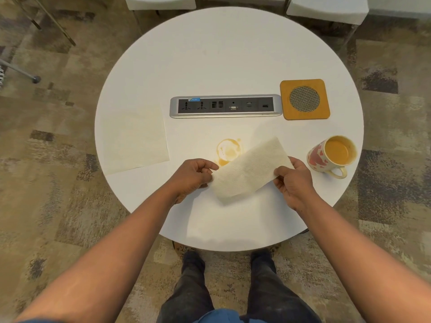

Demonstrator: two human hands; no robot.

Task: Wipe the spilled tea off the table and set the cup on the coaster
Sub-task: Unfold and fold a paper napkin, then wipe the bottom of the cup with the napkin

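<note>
A person stands at a round white table (233,54), both bare arms reaching forward over its near edge. The left hand (190,176) and the right hand (295,180) hold a folded white paper towel (250,170) between them, each pinching one end with fingers closed on it, so the towel stretches at a slant from the left hand up toward the right. Just beyond the towel, touching its far edge and close to the left hand's fingertips, lies the spilled tea (227,150), a brownish ring with a darker blot at its near side. Just past the right hand, on its outer side, a cup (331,155) with pink hearts stands upright on the table, full of milky tea, its handle turned toward the person. Farther off, beyond the cup, a square wooden coaster (304,99) with a round mesh centre lies bare. Beside the coaster, straight ahead of the held towel, a socket strip (225,106) is set into the tabletop. Well out past the left hand, another paper sheet (134,141) lies flat.
</note>
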